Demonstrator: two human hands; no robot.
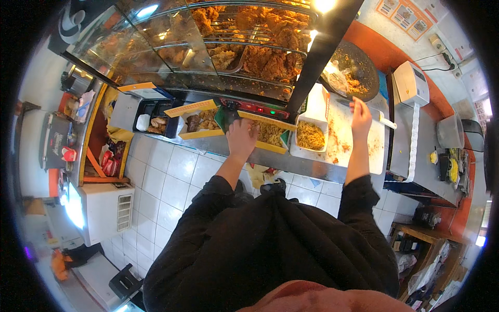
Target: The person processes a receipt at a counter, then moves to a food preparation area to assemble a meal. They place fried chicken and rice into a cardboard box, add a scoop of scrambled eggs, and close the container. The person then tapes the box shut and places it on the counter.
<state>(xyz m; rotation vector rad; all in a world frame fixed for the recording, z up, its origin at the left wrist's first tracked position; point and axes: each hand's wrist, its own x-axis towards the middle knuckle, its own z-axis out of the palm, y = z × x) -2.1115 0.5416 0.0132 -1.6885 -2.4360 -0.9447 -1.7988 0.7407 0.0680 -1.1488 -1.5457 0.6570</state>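
My left hand (241, 137) reaches over the left end of a yellow-edged food box (273, 148) with noodles in it; its fingertips are partly hidden, so any hold is unclear. My right hand (360, 116) is raised above a white cutting board (356, 156) strewn with reddish crumbs, its fingers bent close together; whether they pinch something cannot be told. Between the hands stands a white box of noodles (311, 135). Left of my left hand, another yellow-edged box (202, 120) holds fried pieces. Beyond it, a black compartment tray (154, 119) holds chicken and a white wrapped lump.
A glass display case (183, 74) of fried chicken stands behind the boxes. A dark stone mortar (366, 72) with crumbs and a plastic bag sits at the back right. A knife with a white handle (388, 121) lies on the board's right edge. A white appliance (413, 84) stands farther right.
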